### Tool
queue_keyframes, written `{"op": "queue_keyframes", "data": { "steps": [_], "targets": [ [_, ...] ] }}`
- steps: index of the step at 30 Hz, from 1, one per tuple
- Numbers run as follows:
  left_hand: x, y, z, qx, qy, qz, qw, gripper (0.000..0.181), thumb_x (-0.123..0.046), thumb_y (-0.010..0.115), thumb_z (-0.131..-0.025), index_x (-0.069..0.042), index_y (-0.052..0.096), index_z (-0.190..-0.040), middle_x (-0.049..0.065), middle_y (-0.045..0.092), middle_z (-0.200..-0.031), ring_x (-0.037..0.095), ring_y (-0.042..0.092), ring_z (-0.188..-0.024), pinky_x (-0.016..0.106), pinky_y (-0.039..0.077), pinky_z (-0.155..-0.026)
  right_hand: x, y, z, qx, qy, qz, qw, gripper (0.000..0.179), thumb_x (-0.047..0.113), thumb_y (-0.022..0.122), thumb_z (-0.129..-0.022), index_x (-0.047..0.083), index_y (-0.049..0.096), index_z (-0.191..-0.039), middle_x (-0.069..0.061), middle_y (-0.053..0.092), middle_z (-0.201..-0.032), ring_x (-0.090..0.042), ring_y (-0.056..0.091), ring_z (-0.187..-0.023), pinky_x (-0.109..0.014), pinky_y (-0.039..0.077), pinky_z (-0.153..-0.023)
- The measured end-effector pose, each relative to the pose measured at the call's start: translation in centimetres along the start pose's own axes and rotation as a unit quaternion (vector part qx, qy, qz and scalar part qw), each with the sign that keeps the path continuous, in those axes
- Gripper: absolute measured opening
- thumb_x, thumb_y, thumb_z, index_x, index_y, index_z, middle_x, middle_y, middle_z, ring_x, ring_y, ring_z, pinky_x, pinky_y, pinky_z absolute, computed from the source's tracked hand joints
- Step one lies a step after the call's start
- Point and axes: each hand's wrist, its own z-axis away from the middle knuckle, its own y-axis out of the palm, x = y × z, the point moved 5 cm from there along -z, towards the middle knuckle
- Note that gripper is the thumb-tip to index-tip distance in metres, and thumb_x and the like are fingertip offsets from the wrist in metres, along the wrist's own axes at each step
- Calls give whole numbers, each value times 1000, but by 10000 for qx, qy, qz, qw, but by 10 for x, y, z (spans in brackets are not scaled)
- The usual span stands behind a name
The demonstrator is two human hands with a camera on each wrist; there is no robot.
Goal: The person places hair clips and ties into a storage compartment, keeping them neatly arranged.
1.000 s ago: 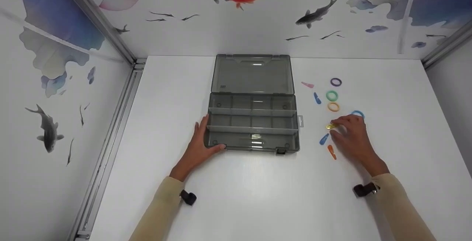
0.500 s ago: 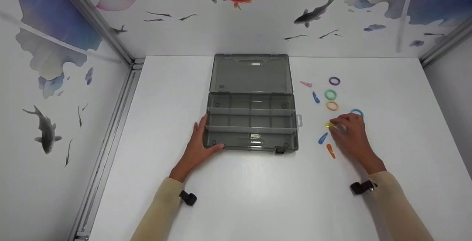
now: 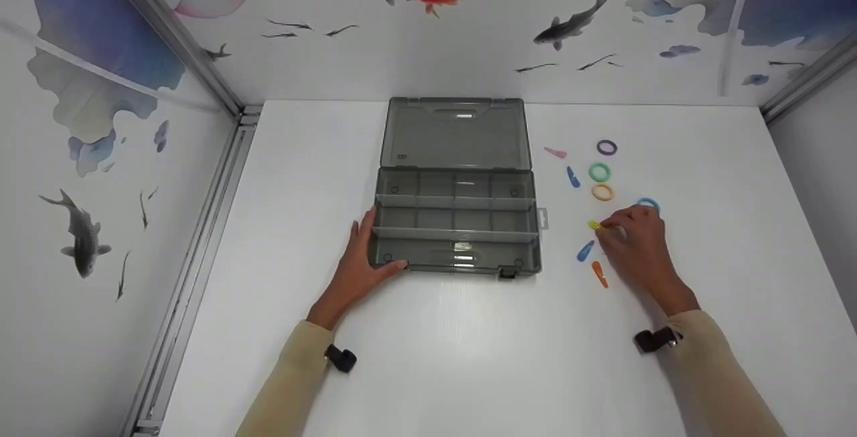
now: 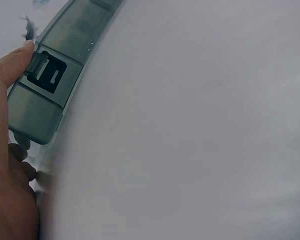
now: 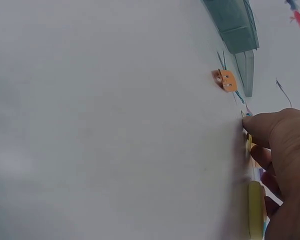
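Note:
My left hand (image 3: pixel 351 266) holds the near left corner of a grey translucent compartment box (image 3: pixel 458 271), thumb at its front edge and fingers along its left side. In the left wrist view, the thumb (image 4: pixel 15 64) rests beside a dark latch (image 4: pixel 49 73). The box lid (image 3: pixel 457 134) stands open toward the back wall. Right of the box, my right hand (image 3: pixel 636 243) pinches a yellow snap hair clip (image 3: pixel 594 225) between thumb and index finger, low over the table. Close by lie a blue hair clip (image 3: pixel 586 251) and an orange hair clip (image 3: pixel 600 274).
Farther back lie a pink hair clip (image 3: pixel 555 152) and another blue clip (image 3: pixel 573 177). Purple (image 3: pixel 606 148), green (image 3: pixel 600 172) and orange (image 3: pixel 602 193) hair ties form a column. A blue hair tie (image 3: pixel 648 203) is partly hidden behind my right hand. Printed panels enclose the table.
The yellow hair clip has shifted slightly and turned in my right fingertips, its wide end now farther left and back. My left hand keeps its place on the box.

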Motion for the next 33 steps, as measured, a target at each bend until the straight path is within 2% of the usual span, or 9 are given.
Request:
{"op": "queue_keyframes", "data": {
  "steps": [6, 13, 21, 27, 33],
  "targets": [
    [0, 0, 0, -17, 10, -13, 10000, 118, -57, 86, -93, -33, 9, -179, 8, 8, -185, 40, -4, -170, 77, 14, -128, 4, -1, -3, -52, -113, 294, 9995, 9, -1, 88, -90, -3, 82, -96, -17, 74, -98, -42, 55, -113, -60, 38, -98],
    [0, 0, 0, -41, -22, -24, 10000, 118, -53, 87, -94, -33, 10, -179, 8, 9, -185, 41, -3, -170, 77, 15, -127, 11, -1, -6, -236, -318, 272, 9988, 12, 0, 87, -90, -3, 81, -99, -18, 75, -98, -41, 55, -113, -58, 39, -99],
    [1, 0, 0, -28, -81, -24, 10000, 118, -57, 86, -93, -34, 10, -179, 14, 7, -185, 43, 0, -170, 79, 17, -126, 20, -2, -11, -333, -629, -46, 9975, 16, -5, 88, -88, -3, 80, -101, -17, 75, -99, -40, 56, -113, -50, 39, -101],
    [1, 0, 0, -23, -139, -28, 9999, 119, -63, 85, -91, -34, 10, -179, 17, 7, -184, 44, 1, -169, 79, 18, -126, 27, -2, -19, -255, -704, -157, 9971, 13, -7, 87, -89, -3, 80, -100, -18, 73, -102, -40, 55, -116, -45, 40, -103],
    [0, 1, 0, -24, -103, 10, 9999, 119, -61, 86, -92, -32, 10, -179, 17, 7, -184, 44, 1, -169, 78, 17, -126, 36, 0, -26, -180, -679, -404, 9967, 12, -5, 85, -91, -1, 79, -101, -17, 72, -102, -38, 54, -118, -42, 38, -105]
  ]
}}
